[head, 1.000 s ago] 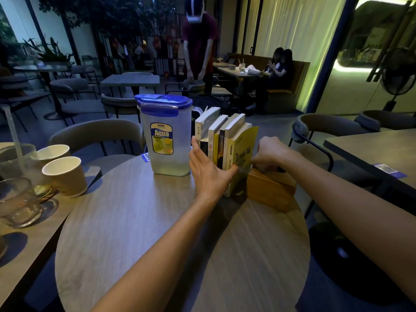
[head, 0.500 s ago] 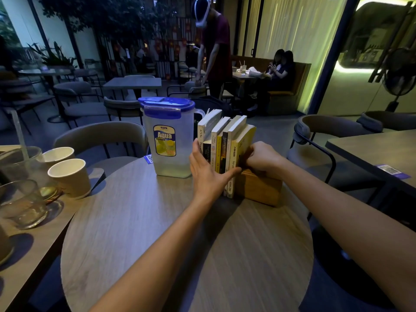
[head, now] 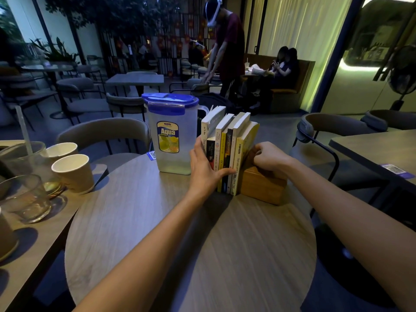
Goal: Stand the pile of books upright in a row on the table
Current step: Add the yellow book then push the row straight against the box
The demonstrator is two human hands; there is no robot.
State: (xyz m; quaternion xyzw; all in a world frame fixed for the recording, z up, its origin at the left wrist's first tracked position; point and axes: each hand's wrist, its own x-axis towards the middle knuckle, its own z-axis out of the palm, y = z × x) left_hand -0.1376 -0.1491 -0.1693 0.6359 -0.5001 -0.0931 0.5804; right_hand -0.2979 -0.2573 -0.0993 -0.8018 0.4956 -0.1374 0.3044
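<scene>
Table (head: 157, 244): round and wooden. The near half, on my side of the books, is bare, with lots of room to move.
Jug (head: 172, 136): tall, blue lid, just left of the books and close to the table's far edge.
Books (head: 227, 152): six or so stand up in a tight row, backs facing me.
Wood box (head: 262, 188): touching the books on their right, near the table's right edge.
My left hand (head: 206, 170): fingers flat and spread wide, pressing the books' left side, thumb across their backs.
My right hand (head: 269, 157): fingers curled on the box, against the last book.
</scene>
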